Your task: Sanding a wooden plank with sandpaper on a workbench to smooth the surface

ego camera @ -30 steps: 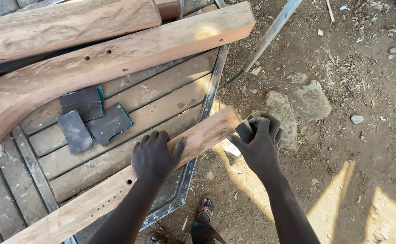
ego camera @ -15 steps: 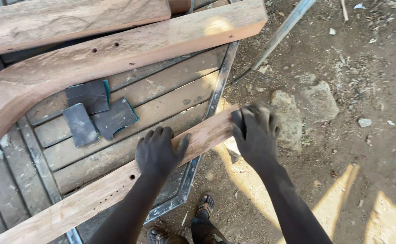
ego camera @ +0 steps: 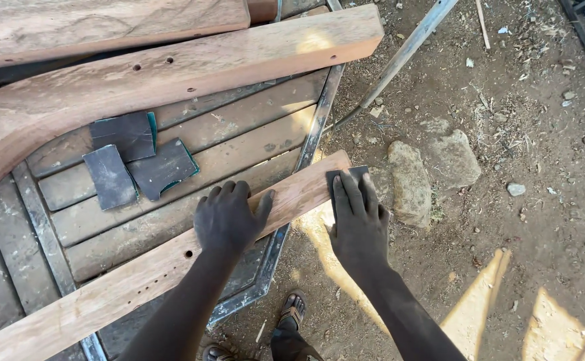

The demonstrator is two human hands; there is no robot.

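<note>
Lying under right grip (ego camera: 358, 220): sandpaper (ego camera: 347, 175)

Both arms reach forward; the left hand (ego camera: 229, 217) lies palm-down with fingers spread, the right hand (ego camera: 358, 217) presses flat, fingers together.

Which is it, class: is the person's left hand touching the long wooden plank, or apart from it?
Touching. The head view shows the left hand lying flat on the long wooden plank, palm and spread fingers pressed on its top face, with no gap visible.
</note>
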